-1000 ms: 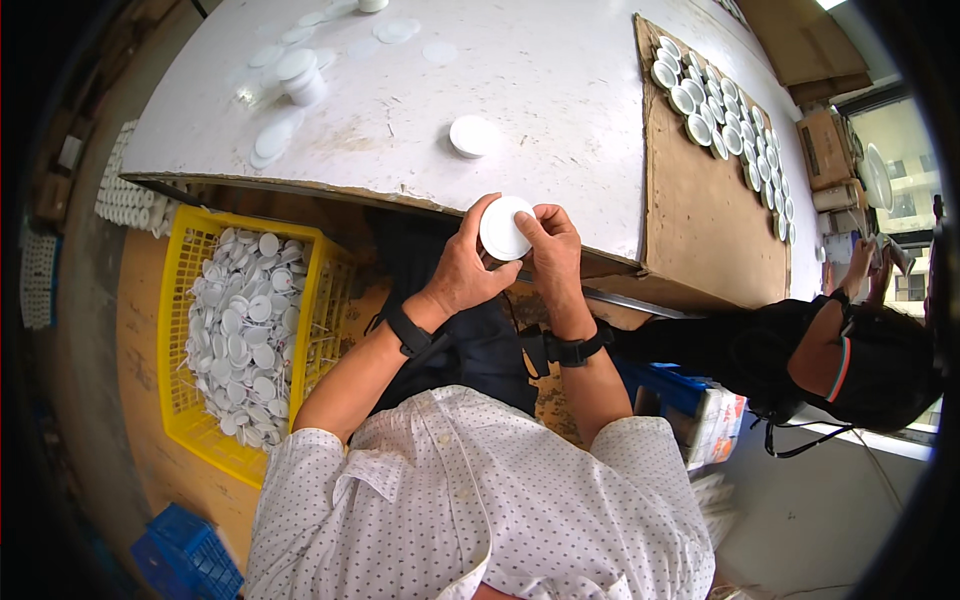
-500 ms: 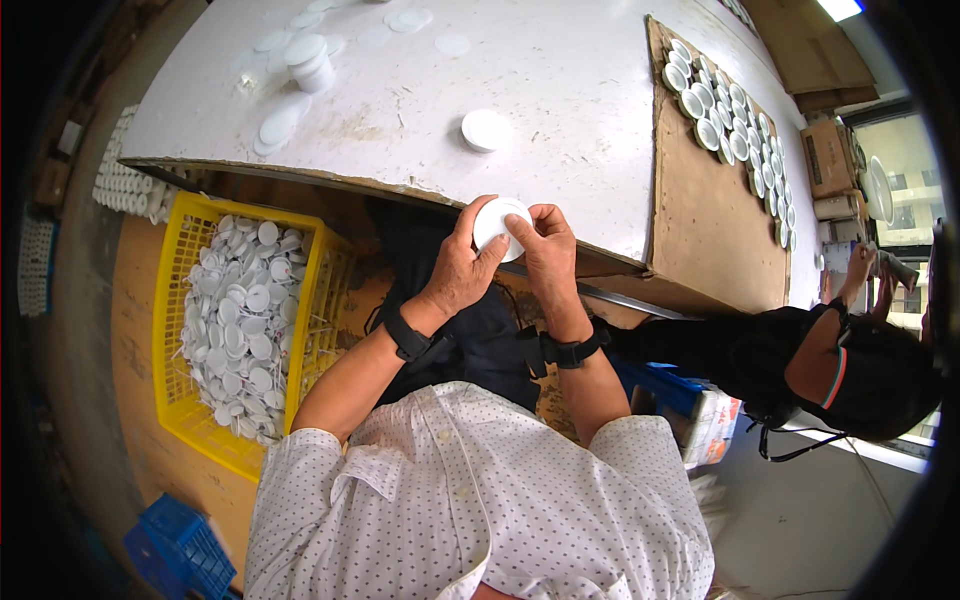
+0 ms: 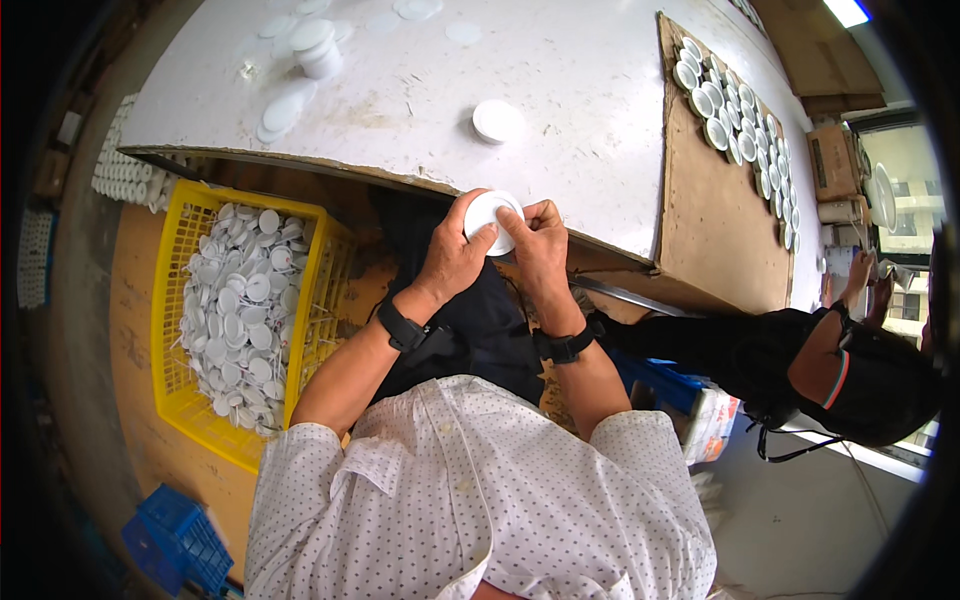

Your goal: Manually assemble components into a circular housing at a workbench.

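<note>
Between my two hands, just off the near edge of the white table (image 3: 400, 120), is a round white plastic disc (image 3: 488, 212) with a raised rim. My left hand (image 3: 455, 250) grips its left side, thumb across the face. From the right, my right hand (image 3: 540, 250) pinches it, with the thumb pressed on the face. The fingers behind the disc are hidden. Another round white piece (image 3: 498, 121) rests alone on the table beyond my hands.
A yellow basket (image 3: 215, 440) full of white discs with thin stems stands at my left. Stacked white discs (image 3: 315, 48) and thin loose discs sit at the far left of the table. Several small white cups (image 3: 735, 115) cover brown cardboard (image 3: 690, 215) at right. Another person (image 3: 830, 370) works there.
Both my hands have shifted slightly left with the disc, still gripping it. The view has moved a little. At the right, the other person's hands have moved a little.
</note>
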### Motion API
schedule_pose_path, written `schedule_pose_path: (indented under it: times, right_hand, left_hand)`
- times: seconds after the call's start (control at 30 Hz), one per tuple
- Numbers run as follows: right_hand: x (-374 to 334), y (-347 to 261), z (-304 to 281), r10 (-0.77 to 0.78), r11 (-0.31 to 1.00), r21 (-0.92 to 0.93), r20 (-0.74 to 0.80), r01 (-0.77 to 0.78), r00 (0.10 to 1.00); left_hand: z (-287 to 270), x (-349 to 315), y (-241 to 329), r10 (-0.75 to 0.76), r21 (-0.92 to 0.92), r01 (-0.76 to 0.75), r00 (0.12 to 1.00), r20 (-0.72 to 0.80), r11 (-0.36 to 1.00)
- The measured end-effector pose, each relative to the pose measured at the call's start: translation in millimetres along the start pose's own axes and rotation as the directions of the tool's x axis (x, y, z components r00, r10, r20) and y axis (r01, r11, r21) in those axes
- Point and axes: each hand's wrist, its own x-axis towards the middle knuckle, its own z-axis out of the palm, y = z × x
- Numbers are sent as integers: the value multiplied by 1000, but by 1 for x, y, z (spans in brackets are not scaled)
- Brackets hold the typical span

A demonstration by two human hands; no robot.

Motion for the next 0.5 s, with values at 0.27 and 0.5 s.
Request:
schedule_pose_path:
  times: [0.27, 0.5]
  right_hand:
    - [33, -14, -12, -206, 959, -184, 77, 217, 976]
    - [49, -5, -21, -324, 832, -471, 14, 292, 946]
  left_hand:
    - [-97, -22, -34, -194, -130, 165, 946, -261, 978]
    - [-293, -108, -125, -492, -259, 435, 599, -632, 862]
